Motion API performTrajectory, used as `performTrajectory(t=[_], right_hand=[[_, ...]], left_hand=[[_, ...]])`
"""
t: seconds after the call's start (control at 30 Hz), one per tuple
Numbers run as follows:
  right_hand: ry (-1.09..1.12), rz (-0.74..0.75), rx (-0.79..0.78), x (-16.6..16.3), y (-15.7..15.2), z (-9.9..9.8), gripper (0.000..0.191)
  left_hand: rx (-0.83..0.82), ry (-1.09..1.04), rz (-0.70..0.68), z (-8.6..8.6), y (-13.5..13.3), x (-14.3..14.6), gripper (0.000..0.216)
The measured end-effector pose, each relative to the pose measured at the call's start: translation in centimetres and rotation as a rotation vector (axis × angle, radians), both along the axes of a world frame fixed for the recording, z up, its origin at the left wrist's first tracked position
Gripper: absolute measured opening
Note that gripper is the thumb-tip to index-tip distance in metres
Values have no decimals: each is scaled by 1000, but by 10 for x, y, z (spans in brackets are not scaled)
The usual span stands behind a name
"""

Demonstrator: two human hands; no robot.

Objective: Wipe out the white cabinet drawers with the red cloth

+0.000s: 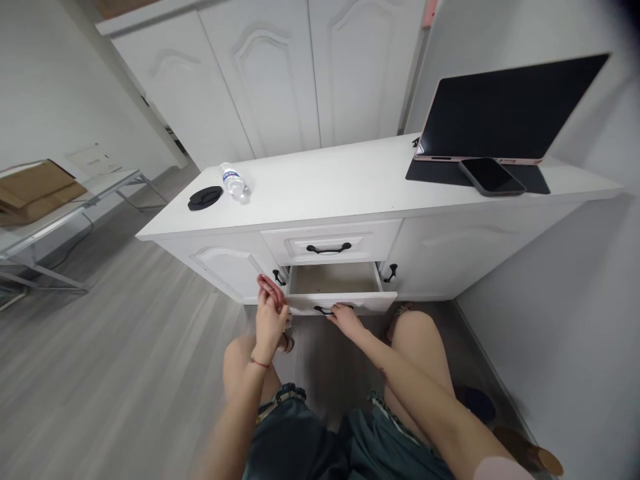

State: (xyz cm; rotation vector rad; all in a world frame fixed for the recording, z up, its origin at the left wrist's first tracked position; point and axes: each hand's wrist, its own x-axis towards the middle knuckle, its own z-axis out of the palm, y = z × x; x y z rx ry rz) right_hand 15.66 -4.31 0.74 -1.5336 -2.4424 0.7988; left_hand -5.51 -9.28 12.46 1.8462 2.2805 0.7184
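A small reddish-pink oblong item (pixel 271 289), its kind not clear, is in my left hand (pixel 270 320), fingers closed round it beside the drawer's left end. My right hand (pixel 346 319) grips the black handle (pixel 324 311) of the lower drawer (pixel 367 303), covering the handle's right part. That drawer is pulled out, and its pale bottom shows. Above it, the upper drawer (pixel 295 247) is closed, with a black handle (pixel 329 249) of its own.
On the white cabinet top (pixel 320 183) stand a clear plastic bottle (pixel 233 181), a black flat object (pixel 205 198), a dark-screened laptop or monitor (pixel 505 110) and a phone (pixel 493 177). A cardboard box (pixel 40 190) rests on a table at left. My knees flank the drawer.
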Motion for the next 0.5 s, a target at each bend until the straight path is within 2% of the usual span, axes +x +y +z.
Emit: performTrajectory(t=[0.1, 0.2, 0.37, 0.5], right_hand=[[12, 33, -22, 7, 4, 1, 25], [26, 52, -33, 14, -4, -1, 37], [55, -57, -23, 11, -29, -18, 66], [77, -134, -9, 8, -41, -30, 70]], left_hand=[[-169, 66, -53, -42, 17, 26, 20], [-189, 128, -72, -63, 25, 53, 29], [-234, 171, -135, -68, 27, 86, 28], [-220, 210, -214, -65, 29, 105, 23]])
